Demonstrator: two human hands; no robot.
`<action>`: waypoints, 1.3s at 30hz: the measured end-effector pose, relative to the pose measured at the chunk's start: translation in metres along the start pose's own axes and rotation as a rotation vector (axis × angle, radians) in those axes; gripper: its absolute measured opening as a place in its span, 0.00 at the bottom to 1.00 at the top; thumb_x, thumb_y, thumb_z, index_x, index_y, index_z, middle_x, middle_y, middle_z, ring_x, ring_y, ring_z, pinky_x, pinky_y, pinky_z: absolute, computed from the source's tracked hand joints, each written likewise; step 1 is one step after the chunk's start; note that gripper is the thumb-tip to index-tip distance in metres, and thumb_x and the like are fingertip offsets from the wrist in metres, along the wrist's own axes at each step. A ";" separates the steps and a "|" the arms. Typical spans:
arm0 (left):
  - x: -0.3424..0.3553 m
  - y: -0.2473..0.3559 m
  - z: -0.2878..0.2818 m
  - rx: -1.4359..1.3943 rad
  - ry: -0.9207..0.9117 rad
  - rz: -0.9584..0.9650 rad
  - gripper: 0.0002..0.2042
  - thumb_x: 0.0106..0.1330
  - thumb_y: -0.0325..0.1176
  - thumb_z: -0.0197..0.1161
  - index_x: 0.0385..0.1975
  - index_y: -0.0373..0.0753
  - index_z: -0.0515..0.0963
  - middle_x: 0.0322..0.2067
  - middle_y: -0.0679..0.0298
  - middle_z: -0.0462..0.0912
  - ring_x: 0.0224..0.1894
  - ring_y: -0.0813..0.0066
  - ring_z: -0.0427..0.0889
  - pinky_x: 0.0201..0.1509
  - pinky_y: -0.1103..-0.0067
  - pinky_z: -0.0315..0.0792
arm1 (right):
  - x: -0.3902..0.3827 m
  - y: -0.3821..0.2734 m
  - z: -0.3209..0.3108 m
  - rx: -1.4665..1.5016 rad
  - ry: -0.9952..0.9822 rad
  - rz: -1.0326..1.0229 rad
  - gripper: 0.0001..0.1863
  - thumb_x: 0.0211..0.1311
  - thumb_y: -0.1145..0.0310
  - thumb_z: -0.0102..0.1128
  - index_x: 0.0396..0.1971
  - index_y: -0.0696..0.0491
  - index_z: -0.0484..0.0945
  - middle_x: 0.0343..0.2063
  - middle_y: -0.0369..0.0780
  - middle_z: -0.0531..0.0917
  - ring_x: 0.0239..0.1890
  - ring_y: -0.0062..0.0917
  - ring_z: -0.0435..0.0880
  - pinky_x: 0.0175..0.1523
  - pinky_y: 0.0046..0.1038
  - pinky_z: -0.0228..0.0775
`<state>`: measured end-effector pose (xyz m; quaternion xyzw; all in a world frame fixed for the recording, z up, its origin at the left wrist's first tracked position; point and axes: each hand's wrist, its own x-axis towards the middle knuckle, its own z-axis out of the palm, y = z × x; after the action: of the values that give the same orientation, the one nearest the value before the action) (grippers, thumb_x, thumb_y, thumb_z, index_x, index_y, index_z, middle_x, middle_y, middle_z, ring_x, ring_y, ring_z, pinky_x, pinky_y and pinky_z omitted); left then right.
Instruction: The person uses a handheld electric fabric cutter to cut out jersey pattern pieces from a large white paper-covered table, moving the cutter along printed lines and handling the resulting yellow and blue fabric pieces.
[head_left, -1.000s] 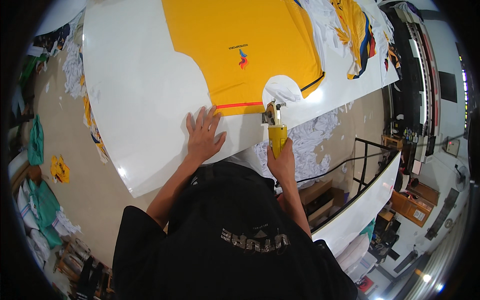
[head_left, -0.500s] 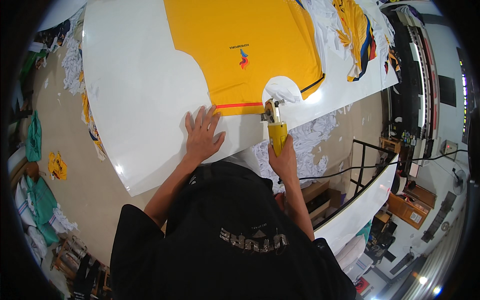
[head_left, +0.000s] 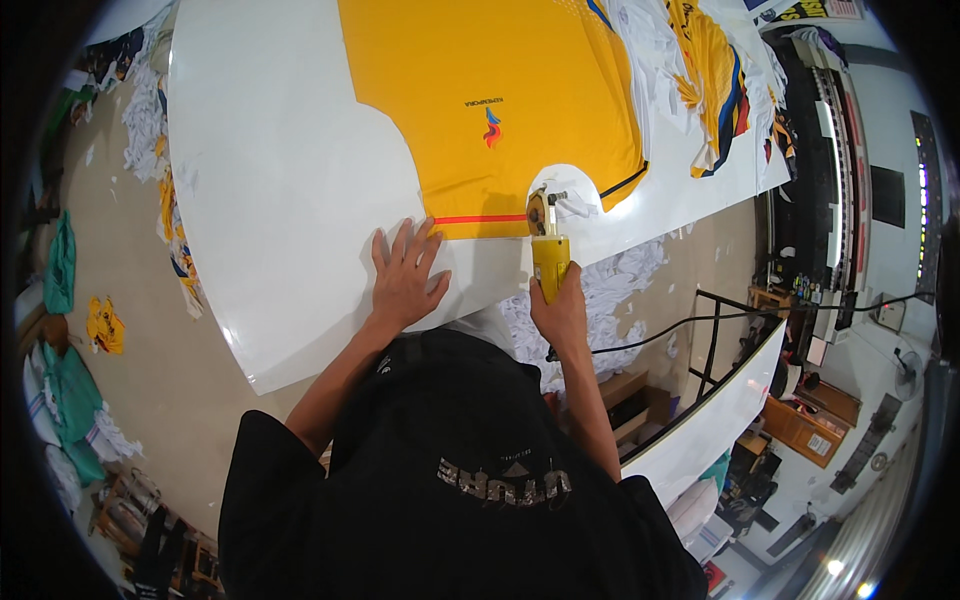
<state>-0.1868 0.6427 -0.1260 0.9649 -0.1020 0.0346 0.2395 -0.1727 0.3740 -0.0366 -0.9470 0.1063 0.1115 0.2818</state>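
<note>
A yellow shirt panel [head_left: 480, 70] lies flat on the white table [head_left: 280, 230], with a small flame-shaped print and a red stripe [head_left: 480, 219] along its near edge. My left hand [head_left: 404, 280] rests with spread fingers on the table, fingertips touching the panel's near left corner. My right hand [head_left: 560, 310] is wrapped around the yellow body of a corded electric rotary cutter [head_left: 550, 258]. The cutter's round blade head stands at the right end of the stripe, beside the curved cut-out [head_left: 570, 185] where white scraps lie.
Yellow and white cloth pieces [head_left: 705, 90] are heaped at the table's far right. White scraps [head_left: 610, 300] cover the floor past the near edge. The cutter's black cord [head_left: 680, 325] runs off to the right, above a black frame [head_left: 715, 335] and a white board [head_left: 720, 400].
The cutter and my right hand have shifted slightly left against the table edge. The whole view has tilted a little. My left hand stays at the panel's corner.
</note>
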 end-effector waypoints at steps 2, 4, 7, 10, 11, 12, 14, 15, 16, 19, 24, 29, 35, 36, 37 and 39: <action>0.000 0.000 0.000 -0.016 -0.004 -0.006 0.30 0.69 0.50 0.65 0.68 0.41 0.75 0.76 0.60 0.65 0.79 0.52 0.58 0.79 0.39 0.41 | 0.005 -0.004 0.002 0.006 -0.005 0.013 0.29 0.68 0.64 0.67 0.56 0.68 0.62 0.45 0.69 0.79 0.49 0.67 0.81 0.52 0.53 0.74; 0.000 -0.001 0.000 -0.024 -0.003 -0.010 0.30 0.69 0.50 0.65 0.68 0.41 0.75 0.76 0.60 0.65 0.79 0.52 0.58 0.79 0.39 0.41 | 0.010 -0.008 0.006 0.009 0.006 0.006 0.28 0.68 0.65 0.67 0.54 0.68 0.63 0.45 0.70 0.79 0.48 0.67 0.81 0.52 0.53 0.75; 0.000 -0.001 -0.001 -0.034 0.002 -0.010 0.30 0.69 0.50 0.65 0.68 0.41 0.75 0.76 0.60 0.65 0.78 0.52 0.59 0.79 0.39 0.41 | 0.016 -0.013 0.011 -0.003 0.046 0.009 0.26 0.68 0.64 0.65 0.52 0.65 0.63 0.43 0.66 0.78 0.46 0.68 0.80 0.49 0.56 0.73; 0.000 -0.002 0.000 -0.045 -0.002 -0.014 0.30 0.69 0.50 0.64 0.68 0.40 0.75 0.77 0.60 0.65 0.78 0.52 0.59 0.79 0.38 0.42 | 0.021 -0.018 0.015 -0.006 0.052 0.030 0.25 0.67 0.64 0.65 0.50 0.65 0.63 0.42 0.66 0.78 0.44 0.67 0.80 0.49 0.56 0.73; 0.000 -0.002 0.000 -0.050 -0.005 -0.016 0.30 0.69 0.50 0.63 0.68 0.40 0.75 0.77 0.61 0.65 0.79 0.52 0.59 0.79 0.38 0.42 | 0.022 -0.020 0.016 -0.010 0.054 0.042 0.25 0.67 0.64 0.65 0.50 0.65 0.63 0.41 0.66 0.78 0.44 0.67 0.80 0.48 0.56 0.73; 0.000 -0.003 0.000 -0.057 -0.008 -0.018 0.30 0.69 0.50 0.63 0.68 0.40 0.75 0.77 0.61 0.65 0.79 0.52 0.58 0.79 0.38 0.42 | 0.023 -0.022 0.016 -0.013 0.056 0.055 0.25 0.67 0.64 0.66 0.50 0.65 0.63 0.41 0.66 0.78 0.44 0.67 0.80 0.48 0.56 0.73; -0.001 -0.004 0.000 -0.075 -0.014 -0.022 0.30 0.70 0.50 0.63 0.68 0.40 0.76 0.77 0.61 0.64 0.79 0.52 0.58 0.79 0.38 0.42 | 0.024 -0.025 0.016 -0.013 0.060 0.073 0.25 0.67 0.64 0.66 0.49 0.65 0.63 0.41 0.66 0.78 0.44 0.67 0.81 0.48 0.56 0.73; -0.001 -0.004 0.000 -0.078 -0.016 -0.022 0.30 0.70 0.49 0.63 0.68 0.40 0.76 0.77 0.61 0.64 0.79 0.52 0.58 0.79 0.37 0.41 | 0.025 -0.027 0.017 -0.006 0.063 0.077 0.25 0.67 0.64 0.66 0.49 0.65 0.63 0.41 0.66 0.78 0.44 0.66 0.81 0.48 0.56 0.73; -0.001 -0.005 0.000 -0.081 -0.018 -0.022 0.30 0.70 0.49 0.63 0.68 0.40 0.76 0.77 0.61 0.64 0.79 0.52 0.57 0.79 0.37 0.41 | 0.026 -0.029 0.017 -0.001 0.064 0.084 0.25 0.67 0.64 0.66 0.49 0.65 0.63 0.41 0.66 0.78 0.44 0.66 0.81 0.48 0.56 0.73; -0.001 -0.006 0.001 -0.092 -0.023 -0.026 0.29 0.70 0.49 0.63 0.68 0.40 0.76 0.78 0.61 0.63 0.80 0.53 0.56 0.79 0.38 0.40 | 0.029 -0.032 0.019 0.003 0.063 0.104 0.24 0.68 0.64 0.66 0.48 0.65 0.63 0.40 0.66 0.78 0.43 0.66 0.81 0.48 0.56 0.73; -0.001 -0.007 0.002 -0.105 -0.022 -0.029 0.29 0.70 0.48 0.63 0.67 0.40 0.77 0.78 0.61 0.62 0.80 0.53 0.55 0.79 0.38 0.40 | 0.037 -0.035 0.022 -0.009 0.105 0.087 0.24 0.68 0.65 0.65 0.48 0.65 0.63 0.40 0.66 0.79 0.42 0.67 0.81 0.48 0.56 0.73; -0.001 -0.008 0.001 -0.104 -0.011 -0.018 0.30 0.68 0.48 0.65 0.67 0.40 0.75 0.77 0.60 0.64 0.79 0.52 0.57 0.78 0.37 0.41 | 0.045 -0.038 0.023 -0.004 0.113 0.109 0.24 0.67 0.65 0.66 0.48 0.65 0.63 0.40 0.67 0.79 0.43 0.67 0.82 0.49 0.56 0.74; -0.001 -0.009 0.002 -0.118 -0.014 -0.023 0.30 0.68 0.48 0.65 0.67 0.40 0.76 0.77 0.60 0.64 0.79 0.52 0.57 0.78 0.37 0.41 | 0.051 -0.044 0.024 -0.012 0.130 0.152 0.25 0.67 0.65 0.67 0.49 0.66 0.63 0.40 0.67 0.81 0.45 0.67 0.82 0.51 0.55 0.75; -0.002 -0.009 0.002 -0.119 -0.012 -0.023 0.30 0.68 0.48 0.65 0.67 0.40 0.76 0.77 0.60 0.64 0.79 0.52 0.57 0.78 0.37 0.41 | 0.052 -0.045 0.025 -0.013 0.134 0.154 0.26 0.67 0.64 0.67 0.50 0.66 0.63 0.41 0.67 0.81 0.45 0.67 0.82 0.51 0.55 0.75; -0.002 -0.009 0.002 -0.120 -0.011 -0.024 0.30 0.68 0.48 0.65 0.66 0.40 0.76 0.77 0.60 0.64 0.79 0.52 0.57 0.78 0.37 0.41 | 0.052 -0.044 0.025 -0.015 0.135 0.165 0.26 0.67 0.64 0.67 0.51 0.66 0.63 0.41 0.67 0.81 0.45 0.68 0.82 0.52 0.55 0.75; -0.002 -0.009 0.003 -0.123 -0.003 -0.023 0.29 0.68 0.47 0.65 0.66 0.39 0.76 0.77 0.60 0.64 0.79 0.53 0.57 0.78 0.37 0.41 | 0.049 -0.042 0.023 -0.027 0.139 0.180 0.27 0.67 0.63 0.67 0.53 0.65 0.64 0.42 0.68 0.81 0.46 0.68 0.82 0.52 0.56 0.75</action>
<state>-0.1871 0.6500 -0.1328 0.9495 -0.0934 0.0239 0.2986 -0.1187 0.4143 -0.0479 -0.9428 0.2088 0.0717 0.2498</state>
